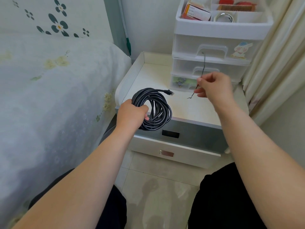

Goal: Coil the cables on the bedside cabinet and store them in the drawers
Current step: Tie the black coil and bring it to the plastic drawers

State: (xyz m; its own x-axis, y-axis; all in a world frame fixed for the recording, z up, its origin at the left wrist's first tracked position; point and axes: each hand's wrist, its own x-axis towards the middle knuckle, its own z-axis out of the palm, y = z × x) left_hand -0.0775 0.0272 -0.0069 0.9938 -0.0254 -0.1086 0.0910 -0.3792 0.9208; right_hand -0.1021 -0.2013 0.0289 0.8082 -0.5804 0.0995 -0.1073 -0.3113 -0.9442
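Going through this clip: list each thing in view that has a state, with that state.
black cable: coiled, gripped in left hand, plug end free
twist tie: pinched in right hand, hanging loose
bedside cabinet drawers: shut
plastic drawer unit: drawers shut, top tray open with items

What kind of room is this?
Most likely a bedroom. A bed with a pale flower-print cover sits right beside a small white bedside cabinet with drawers, and a white plastic drawer organiser holding a wooden comb stands on top.
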